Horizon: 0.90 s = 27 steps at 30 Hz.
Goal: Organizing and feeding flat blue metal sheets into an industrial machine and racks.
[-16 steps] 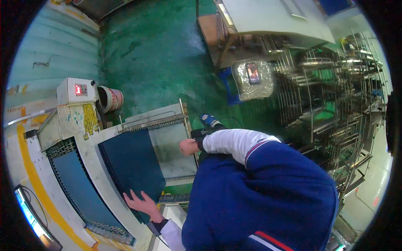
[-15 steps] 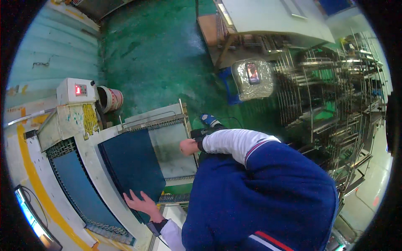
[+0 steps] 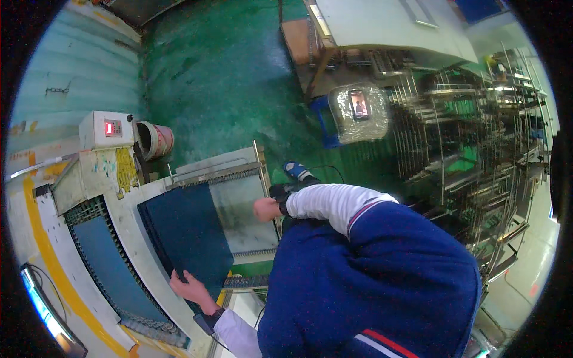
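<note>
The sheet (image 3: 186, 219) is displaying dark navy, while the adjoining panel (image 3: 245, 209) is showing a mottled greyish white and the long strip (image 3: 113, 253) is carrying a lighter blue. The garment (image 3: 370, 277) is presenting deep blue with red and white stripes (image 3: 389, 343), its right sleeve (image 3: 322, 201) appearing white. The floor (image 3: 215, 89) is showing green, the control box (image 3: 91, 132) is pairing white with a red display (image 3: 110, 127), and the curved band (image 3: 55, 274) is showing yellow.

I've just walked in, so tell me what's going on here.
The person's open left hand is at the lower end of a flat dark blue rectangular sheet; contact is unclear. Their curled right hand is by the pale grey flat surface beside it, any grip hidden. A lighter blue strip lies further left.
</note>
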### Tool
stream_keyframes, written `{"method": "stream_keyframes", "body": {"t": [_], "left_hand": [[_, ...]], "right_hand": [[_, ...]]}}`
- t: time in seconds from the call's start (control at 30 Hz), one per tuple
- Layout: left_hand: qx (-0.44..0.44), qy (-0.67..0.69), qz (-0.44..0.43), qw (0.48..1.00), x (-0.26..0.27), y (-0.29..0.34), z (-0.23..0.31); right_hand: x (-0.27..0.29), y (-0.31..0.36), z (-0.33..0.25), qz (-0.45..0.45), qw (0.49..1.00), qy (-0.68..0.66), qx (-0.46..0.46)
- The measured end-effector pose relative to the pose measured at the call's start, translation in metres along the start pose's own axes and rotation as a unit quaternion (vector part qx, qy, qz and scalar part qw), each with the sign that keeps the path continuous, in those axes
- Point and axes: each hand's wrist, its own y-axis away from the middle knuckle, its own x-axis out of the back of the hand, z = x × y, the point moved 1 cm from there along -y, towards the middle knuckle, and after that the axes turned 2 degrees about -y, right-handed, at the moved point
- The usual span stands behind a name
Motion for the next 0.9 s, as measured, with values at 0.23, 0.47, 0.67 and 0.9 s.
{"method": "stream_keyframes", "body": {"t": [0.23, 0.47, 0.67, 0.9], "left_hand": [[0.000, -0.025, 0.012, 1.000, -0.004, 0.007, 0.006], [0.089, 0.030, -0.058, 0.994, -0.001, 0.000, -0.005], [0.059, -0.075, -0.096, 0.991, -0.007, -0.002, -0.029], [0.087, -0.016, -0.148, 0.985, -0.013, -0.016, -0.057]], "right_hand": [[0.016, 0.018, -0.029, 0.067, 0.994, 0.089, 0.002], [0.055, 0.045, -0.059, 0.102, 0.952, 0.286, 0.030], [0.059, 0.053, -0.059, 0.003, 0.928, 0.372, -0.018], [0.033, 0.040, -0.018, -0.034, 0.927, 0.374, 0.003]]}}
